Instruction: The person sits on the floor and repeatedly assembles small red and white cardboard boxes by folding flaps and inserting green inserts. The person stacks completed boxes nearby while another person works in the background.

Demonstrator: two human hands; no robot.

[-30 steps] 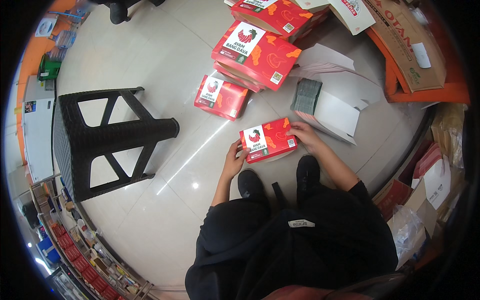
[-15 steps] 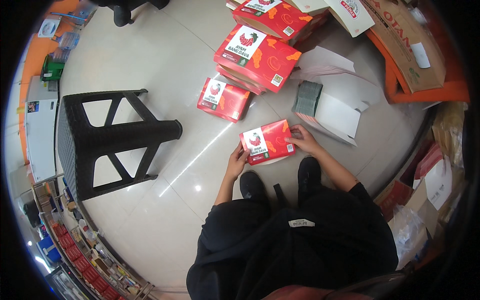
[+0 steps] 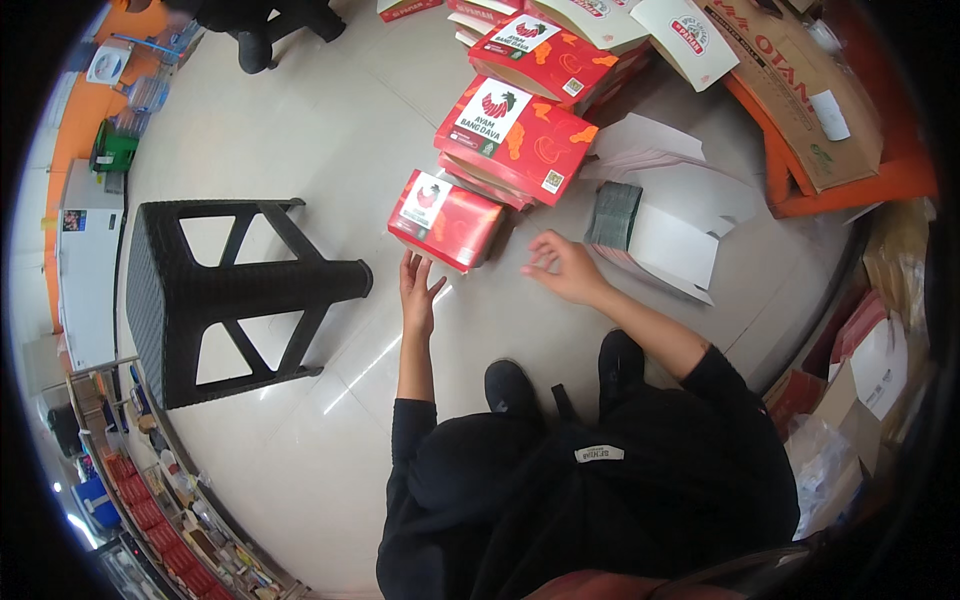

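Just below a small pile of red cardboard food boxes [image 3: 470,225], my left hand [image 3: 418,298] is open, its fingertips close to the nearest edge of the top box. Whether they touch it, I cannot tell. My right hand [image 3: 565,268] hovers over the floor to the right of that pile, fingers loosely bent and apart, with nothing visible in it. Beyond it lies a stack of flat white-and-red box blanks [image 3: 680,220], with a bundle of dark green pieces [image 3: 616,215] on it. A taller stack of red boxes [image 3: 560,130] stands behind the small pile.
A black plastic stool [image 3: 270,280] lies on its side at the left. More red boxes [image 3: 560,58] and a brown carton [image 3: 810,100] on an orange support [image 3: 785,170] are at the far right. Another person's dark-clothed leg [image 3: 255,48] shows at the top left.
The red box held between my hands before my feet has gone forward-left onto the small pile. Both hands have let go of it. The view has shifted slightly.
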